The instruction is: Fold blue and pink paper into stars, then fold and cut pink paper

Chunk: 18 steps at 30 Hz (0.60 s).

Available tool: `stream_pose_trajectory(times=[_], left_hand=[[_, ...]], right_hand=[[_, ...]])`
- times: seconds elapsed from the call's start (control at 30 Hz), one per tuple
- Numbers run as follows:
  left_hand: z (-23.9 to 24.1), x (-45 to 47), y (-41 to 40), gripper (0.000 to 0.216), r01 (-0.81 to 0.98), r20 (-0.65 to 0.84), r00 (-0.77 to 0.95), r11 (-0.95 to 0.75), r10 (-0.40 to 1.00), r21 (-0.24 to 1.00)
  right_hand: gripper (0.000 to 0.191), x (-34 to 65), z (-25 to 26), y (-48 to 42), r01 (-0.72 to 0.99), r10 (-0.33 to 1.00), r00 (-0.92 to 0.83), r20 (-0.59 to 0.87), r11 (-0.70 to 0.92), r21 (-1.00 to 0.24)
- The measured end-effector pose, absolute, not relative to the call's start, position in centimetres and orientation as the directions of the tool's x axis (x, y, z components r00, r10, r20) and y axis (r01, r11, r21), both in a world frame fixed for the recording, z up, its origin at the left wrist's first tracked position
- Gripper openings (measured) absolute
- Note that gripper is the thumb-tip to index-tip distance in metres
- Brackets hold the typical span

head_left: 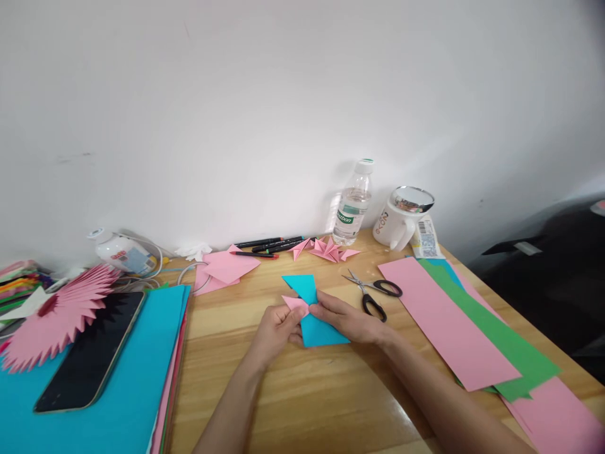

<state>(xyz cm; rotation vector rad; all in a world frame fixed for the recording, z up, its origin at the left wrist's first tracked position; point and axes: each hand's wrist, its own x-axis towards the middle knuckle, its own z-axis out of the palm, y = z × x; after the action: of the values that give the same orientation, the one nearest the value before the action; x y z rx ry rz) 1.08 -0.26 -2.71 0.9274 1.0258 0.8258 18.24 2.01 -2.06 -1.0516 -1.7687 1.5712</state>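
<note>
Both of my hands hold folded paper above the middle of the wooden table. The blue folded paper (pixel 317 331) has one pointed end toward the wall and another toward me. A small pink folded paper (pixel 293 302) lies against its left side. My left hand (pixel 276 328) pinches the pink piece and the blue edge with its thumb on top. My right hand (pixel 347 318) grips the blue paper from the right, its fingertips meeting the left thumb near the middle. Black-handled scissors (pixel 373 292) lie partly open just beyond my right hand.
Pink strips (pixel 449 321) and green strips (pixel 491 328) lie at right. A phone (pixel 92 353) and a pink pleated fan (pixel 61 318) rest on a blue paper stack (pixel 161 340) at left. Along the wall are pens (pixel 265 244), pink folded pieces (pixel 328 250), a water bottle (pixel 353 205) and a mug (pixel 397 221).
</note>
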Motion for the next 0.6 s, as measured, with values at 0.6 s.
stream_pose_trajectory(times=[0.6], left_hand=[[-2.15,1.80,-0.73,0.056,0.083,-0.218,0.082,0.211,0.972,0.974]], right_hand=[[0.023,18.08,-2.11,1.25,0.181,0.781,-0.616,-0.104,0.012,-0.983]])
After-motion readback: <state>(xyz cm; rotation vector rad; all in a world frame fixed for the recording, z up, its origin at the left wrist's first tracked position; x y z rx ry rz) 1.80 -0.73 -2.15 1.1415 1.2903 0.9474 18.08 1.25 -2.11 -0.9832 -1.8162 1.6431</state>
